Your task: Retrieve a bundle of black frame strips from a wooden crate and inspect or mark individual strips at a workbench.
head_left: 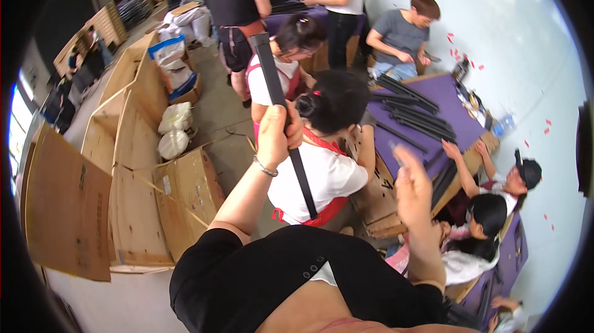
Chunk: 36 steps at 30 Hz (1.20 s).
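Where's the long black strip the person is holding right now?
In the head view, the long black strip stands near centre, gripped mid-length by the left hand, in front of a seated worker in a white shirt.

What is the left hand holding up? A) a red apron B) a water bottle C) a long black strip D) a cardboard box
C: the left hand is closed around a long black strip, while the right hand is open and holds nothing.
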Each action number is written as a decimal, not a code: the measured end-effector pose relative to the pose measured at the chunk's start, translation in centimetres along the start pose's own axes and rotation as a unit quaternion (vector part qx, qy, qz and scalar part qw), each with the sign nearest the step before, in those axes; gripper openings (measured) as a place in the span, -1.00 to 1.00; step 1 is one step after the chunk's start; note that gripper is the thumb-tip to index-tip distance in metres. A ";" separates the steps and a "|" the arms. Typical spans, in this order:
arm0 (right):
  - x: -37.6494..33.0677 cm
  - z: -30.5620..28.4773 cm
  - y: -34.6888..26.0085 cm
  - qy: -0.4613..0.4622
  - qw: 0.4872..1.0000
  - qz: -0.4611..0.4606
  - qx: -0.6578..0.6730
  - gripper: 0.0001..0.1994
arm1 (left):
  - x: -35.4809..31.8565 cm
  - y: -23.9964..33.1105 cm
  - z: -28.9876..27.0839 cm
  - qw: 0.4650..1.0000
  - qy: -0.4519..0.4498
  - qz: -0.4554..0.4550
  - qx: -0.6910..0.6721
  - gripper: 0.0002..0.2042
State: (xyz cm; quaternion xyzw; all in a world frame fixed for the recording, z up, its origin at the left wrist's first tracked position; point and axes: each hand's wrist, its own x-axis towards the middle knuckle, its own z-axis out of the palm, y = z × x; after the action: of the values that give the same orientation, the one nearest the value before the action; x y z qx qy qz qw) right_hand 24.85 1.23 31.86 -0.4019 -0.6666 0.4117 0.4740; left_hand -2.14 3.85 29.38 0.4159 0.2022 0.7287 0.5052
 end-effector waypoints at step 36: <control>-2.1 -0.2 1.1 -0.313 0.899 -0.125 -0.278 -0.84 | -8.7 -3.0 2.5 0.735 -0.461 -0.214 0.449 -0.79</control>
State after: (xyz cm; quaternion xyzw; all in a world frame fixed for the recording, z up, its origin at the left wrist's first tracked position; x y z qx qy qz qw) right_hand 25.74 -0.34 30.21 -0.2804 -0.9128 0.2517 0.1576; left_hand 2.87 -3.12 25.16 0.8248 0.3321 0.1451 0.4340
